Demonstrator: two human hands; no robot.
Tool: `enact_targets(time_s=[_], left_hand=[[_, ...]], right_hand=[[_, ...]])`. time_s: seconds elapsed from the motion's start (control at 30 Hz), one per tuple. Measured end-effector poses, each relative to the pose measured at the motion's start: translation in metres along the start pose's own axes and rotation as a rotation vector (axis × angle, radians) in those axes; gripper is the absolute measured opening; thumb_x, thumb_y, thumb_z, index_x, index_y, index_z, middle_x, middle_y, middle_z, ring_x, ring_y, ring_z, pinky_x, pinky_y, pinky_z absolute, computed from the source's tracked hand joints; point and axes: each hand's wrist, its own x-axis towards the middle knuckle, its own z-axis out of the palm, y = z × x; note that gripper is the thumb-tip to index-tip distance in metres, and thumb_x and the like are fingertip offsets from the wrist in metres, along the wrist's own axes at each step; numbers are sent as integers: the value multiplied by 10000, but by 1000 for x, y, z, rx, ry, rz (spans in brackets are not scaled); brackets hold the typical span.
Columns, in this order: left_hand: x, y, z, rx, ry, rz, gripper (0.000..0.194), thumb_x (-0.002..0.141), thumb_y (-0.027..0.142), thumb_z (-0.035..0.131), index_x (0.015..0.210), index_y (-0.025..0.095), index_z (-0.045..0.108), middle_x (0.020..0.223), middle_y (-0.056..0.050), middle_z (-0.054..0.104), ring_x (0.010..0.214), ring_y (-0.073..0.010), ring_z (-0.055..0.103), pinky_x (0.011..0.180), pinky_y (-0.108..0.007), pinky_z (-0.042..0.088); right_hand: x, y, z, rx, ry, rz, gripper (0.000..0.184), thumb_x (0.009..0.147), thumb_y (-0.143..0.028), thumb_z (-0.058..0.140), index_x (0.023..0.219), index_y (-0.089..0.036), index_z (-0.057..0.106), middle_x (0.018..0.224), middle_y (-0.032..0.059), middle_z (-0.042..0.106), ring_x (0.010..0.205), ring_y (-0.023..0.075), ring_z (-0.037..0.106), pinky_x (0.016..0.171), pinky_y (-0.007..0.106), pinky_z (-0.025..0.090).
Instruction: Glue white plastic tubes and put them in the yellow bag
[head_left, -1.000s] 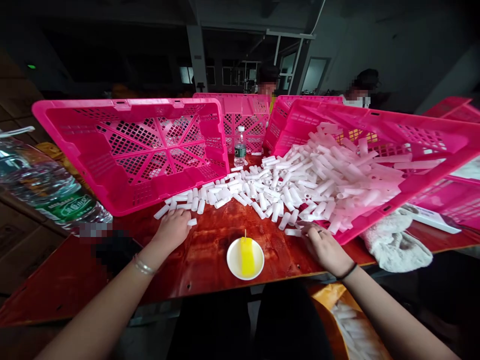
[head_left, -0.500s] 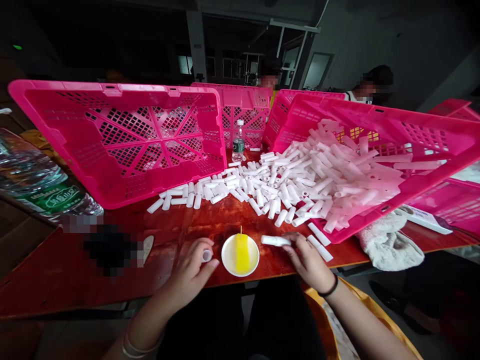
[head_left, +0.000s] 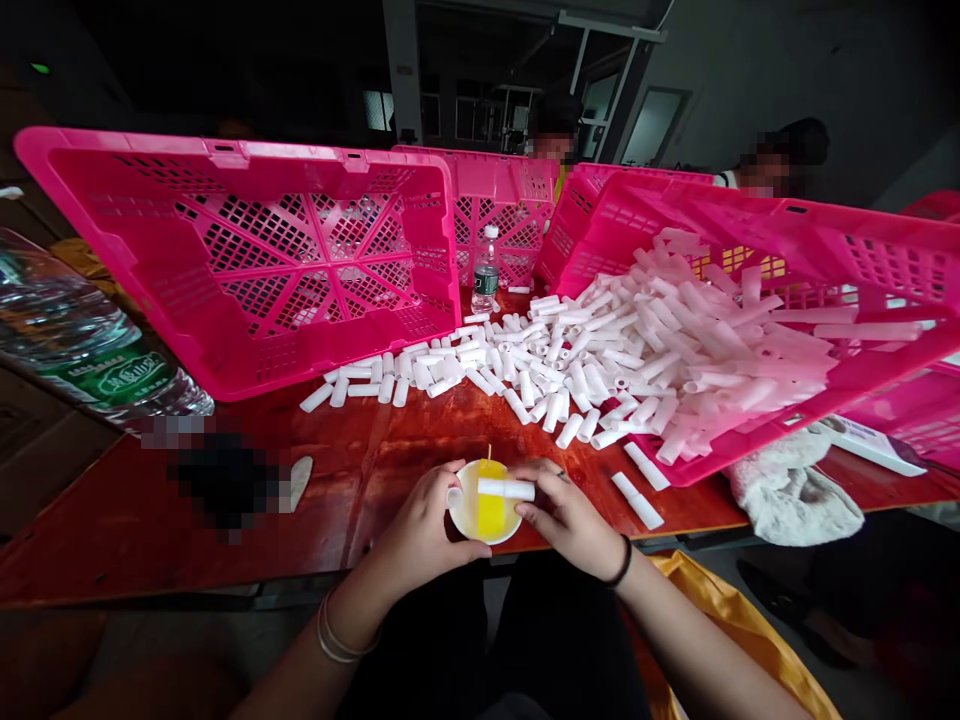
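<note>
A small white bowl (head_left: pixel 510 527) with a yellow sponge-like block (head_left: pixel 491 517) in it sits near the table's front edge. A thin stick rises behind the block. My left hand (head_left: pixel 427 525) lies against the bowl's left side, thumb along its front rim. Its curled fingers keep a short white tube (head_left: pixel 454 497), whose round end faces me. From the right, my right hand (head_left: pixel 566 515) pinches another white tube (head_left: pixel 504 489), held level over the bowl and across the yellow block. This tube looks like two pieces joined, with a step between them. The right fingertips behind it are partly hidden.
Many white tubes (head_left: pixel 555 375) spill from a tipped pink crate (head_left: pixel 720 465). Two longer ones (head_left: pixel 637 500) lie right of my hand. Another pink crate (head_left: pixel 262 385), a small bottle (head_left: pixel 486 275), a large bottle (head_left: pixel 112 375) and a cloth (head_left: pixel 799 490) surround the workspace. Two people sit beyond.
Both hands have moved inward to the bowl. The right one carried its tube left over the yellow block; the left one came to the bowl's side with its tube.
</note>
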Motion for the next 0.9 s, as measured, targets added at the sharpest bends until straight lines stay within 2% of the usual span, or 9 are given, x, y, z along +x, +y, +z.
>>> enact_targets(time_s=[0.1,0.27,0.37,0.43,0.57,0.63,0.73,0.8,0.9], left_hand=[[0,-2,1,-23,-2,8,825,517,257,858,1233,228,447,1325,-145,506,1210,-326,497,1015,-498,419],[0,-1,0,-18,-18,22,730,531,247,857,1156,232,479,1325,-137,510,1214,-324,497,1010,-500,421],[0,0,0,1,-2,44,744,536,242,854,1169,231,464,1324,-133,515,1223,-324,491,1012,-502,419],[0,-1,0,10,-1,64,743,547,254,850,1175,230,454,1326,-137,511,1228,-327,484,1011,-505,416],[-1,-4,1,28,-15,61,746,563,285,852,1184,239,440,1327,-137,500,1209,-316,496,992,-487,434],[-2,-6,2,32,-17,68,746,576,303,850,1190,243,431,1337,-130,491,1219,-308,488,989,-471,438],[-3,-9,3,29,-13,90,723,589,321,844,1177,243,432,1342,-122,486,1236,-303,476,982,-453,444],[-3,-9,3,21,-6,103,694,587,326,844,1146,238,442,1333,-121,492,1232,-301,480,971,-442,452],[-3,-8,3,18,1,112,647,582,327,847,1087,233,455,1328,-123,494,1226,-301,485,969,-443,453]], right_hand=[[-2,-3,0,-5,-21,88,246,938,-253,488,1149,-202,602,1023,114,657,956,228,635,847,406,548],[-5,-1,0,-119,2,-86,185,915,-205,496,1010,-195,654,1027,124,598,979,233,597,828,404,537],[-4,-2,0,18,-10,32,237,910,-241,526,1136,-203,581,1002,95,623,917,206,627,789,368,556],[-3,-3,0,52,-17,100,243,918,-255,522,1149,-201,574,961,80,653,868,194,648,768,349,563],[-2,-5,2,-94,27,-41,160,914,-209,509,990,-198,649,1014,107,628,944,217,623,816,378,544],[-2,-5,2,-78,27,-61,154,901,-210,527,1012,-199,634,1055,115,615,981,225,612,834,390,539],[-3,-5,2,75,-2,108,231,915,-262,525,1130,-195,574,1000,95,661,911,209,651,786,364,562],[-3,-6,2,83,-9,193,215,928,-283,511,1104,-192,595,939,82,684,857,204,664,761,356,563],[-2,-7,1,-54,8,79,142,917,-258,529,953,-192,650,952,100,656,895,216,634,794,377,538]])
